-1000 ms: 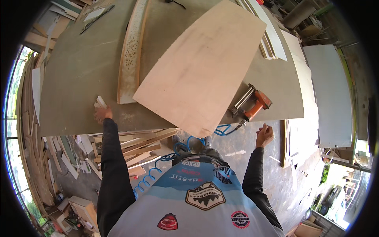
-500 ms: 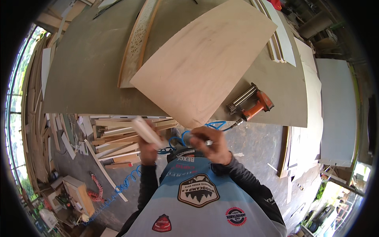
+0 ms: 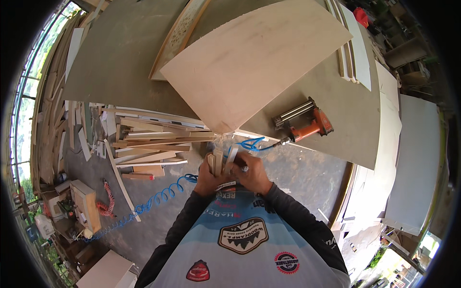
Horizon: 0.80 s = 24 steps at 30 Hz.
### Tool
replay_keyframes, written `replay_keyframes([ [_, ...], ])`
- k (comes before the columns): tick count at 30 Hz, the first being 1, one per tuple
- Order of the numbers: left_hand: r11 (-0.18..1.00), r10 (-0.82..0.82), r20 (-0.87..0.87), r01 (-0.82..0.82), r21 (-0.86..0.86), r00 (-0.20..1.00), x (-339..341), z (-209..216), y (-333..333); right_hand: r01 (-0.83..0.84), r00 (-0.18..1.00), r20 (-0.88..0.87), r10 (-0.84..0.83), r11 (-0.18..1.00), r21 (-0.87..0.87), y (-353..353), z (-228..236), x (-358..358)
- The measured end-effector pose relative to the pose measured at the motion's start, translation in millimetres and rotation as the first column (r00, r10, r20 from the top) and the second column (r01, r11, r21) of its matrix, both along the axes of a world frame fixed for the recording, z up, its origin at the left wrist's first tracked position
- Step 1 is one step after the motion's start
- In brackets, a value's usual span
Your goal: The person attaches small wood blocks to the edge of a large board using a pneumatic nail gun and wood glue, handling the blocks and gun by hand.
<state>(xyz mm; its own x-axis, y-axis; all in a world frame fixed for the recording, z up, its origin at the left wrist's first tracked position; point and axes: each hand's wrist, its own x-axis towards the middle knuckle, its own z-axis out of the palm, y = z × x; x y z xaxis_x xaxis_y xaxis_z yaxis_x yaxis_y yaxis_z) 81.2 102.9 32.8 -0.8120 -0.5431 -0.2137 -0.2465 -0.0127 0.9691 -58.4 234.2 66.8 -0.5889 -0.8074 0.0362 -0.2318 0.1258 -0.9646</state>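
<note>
I held wood blocks (image 3: pixel 215 163) in my left hand (image 3: pixel 206 179) and pinched a pale strip (image 3: pixel 232 154) in my right hand (image 3: pixel 255 174), near the table (image 3: pixel 120 62) edge and overhanging board (image 3: pixel 254 62) corner, with floor (image 3: pixel 307 175) room rightward.

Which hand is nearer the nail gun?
Right. The right hand is below and left of the nail gun in the picture; the left hand is farther left, holding wood pieces.
</note>
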Motion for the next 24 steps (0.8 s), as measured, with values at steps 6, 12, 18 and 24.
replay_keyframes([
  [6,0.932,0.306,0.081,-0.316,0.178,0.949,1.7,-19.2,-4.4,0.101,0.977,-0.187,-0.107,0.994,-0.039,2.1,-21.5,-23.8],
  [12,0.901,0.394,-0.073,-0.37,0.227,0.916,-12.6,-30.6,-15.5,0.179,0.926,-0.341,-0.164,0.984,0.013,-19.0,-51.8,-17.4],
  [18,0.918,0.343,-0.127,-0.304,0.256,0.931,-19.9,-40.1,-33.7,0.301,0.827,-0.493,-0.271,0.954,-0.02,-37.5,-83.6,-6.1],
  [24,0.949,0.195,-0.187,-0.137,0.284,0.963,-29.3,-32.7,-50.6,0.414,0.69,-0.626,-0.363,0.907,-0.07,-48.7,-97.5,8.4],
])
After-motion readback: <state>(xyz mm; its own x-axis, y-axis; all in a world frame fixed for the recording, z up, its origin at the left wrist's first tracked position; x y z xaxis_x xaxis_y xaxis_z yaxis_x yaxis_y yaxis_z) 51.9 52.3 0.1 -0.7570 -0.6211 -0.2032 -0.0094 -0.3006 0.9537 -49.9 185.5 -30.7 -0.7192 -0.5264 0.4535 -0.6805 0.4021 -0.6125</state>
